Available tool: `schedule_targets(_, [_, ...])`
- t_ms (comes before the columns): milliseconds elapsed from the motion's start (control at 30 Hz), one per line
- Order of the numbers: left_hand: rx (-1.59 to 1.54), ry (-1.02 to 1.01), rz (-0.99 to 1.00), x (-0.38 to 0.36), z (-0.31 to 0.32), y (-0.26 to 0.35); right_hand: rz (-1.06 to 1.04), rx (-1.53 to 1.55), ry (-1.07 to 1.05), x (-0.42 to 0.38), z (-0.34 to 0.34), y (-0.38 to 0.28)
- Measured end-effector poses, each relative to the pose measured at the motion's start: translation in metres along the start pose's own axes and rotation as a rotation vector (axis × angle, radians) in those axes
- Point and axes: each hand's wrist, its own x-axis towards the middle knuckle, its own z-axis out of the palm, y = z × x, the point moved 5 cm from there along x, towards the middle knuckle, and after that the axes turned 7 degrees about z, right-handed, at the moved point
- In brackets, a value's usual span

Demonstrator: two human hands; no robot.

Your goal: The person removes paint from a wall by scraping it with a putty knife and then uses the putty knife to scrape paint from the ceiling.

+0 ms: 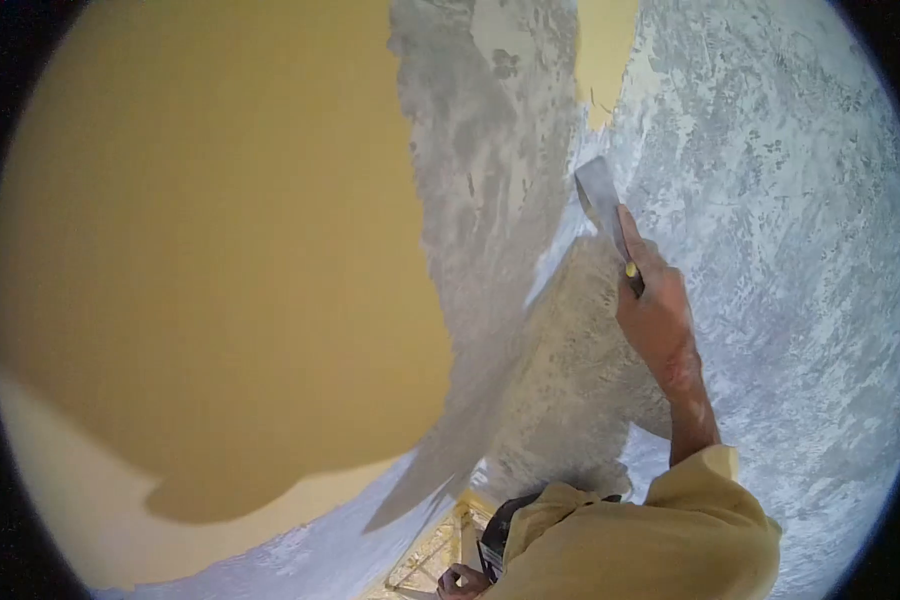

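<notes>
My right hand [656, 318] is closed around the handle of a putty knife [600, 192], index finger stretched along it. The knife's broad metal blade points up against the wall, at the corner where wet-looking grey-white plaster [770, 230] meets a narrow strip of bare yellow wall [604, 55]. At the bottom edge, my left hand [461, 581] shows only in part, with its fingers curled. What it grips, if anything, I cannot make out.
A wide yellow wall surface [220, 230] fills the left, bordered by rough grey plaster [480, 200]. Below, a yellowish plaster-spattered frame [432, 555] stands beside my left hand. Shadows of my arm and body fall across the wall.
</notes>
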Motion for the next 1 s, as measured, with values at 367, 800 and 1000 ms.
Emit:
schedule_targets(367, [0.054,-0.041,0.150,-0.024,-0.033,0.074,0.267,0.073,0.008,0.024,-0.002,-0.013])
schedule_targets(800, [0.074,-0.005,0.230,0.008,-0.017,0.069,-0.092,-0.147,0.093,-0.002,0.004,0.004])
schedule_targets(1000, [0.075,0.062,0.259,0.013,-0.007,0.071,-0.024,-0.098,0.054,-0.012,0.009,-0.003])
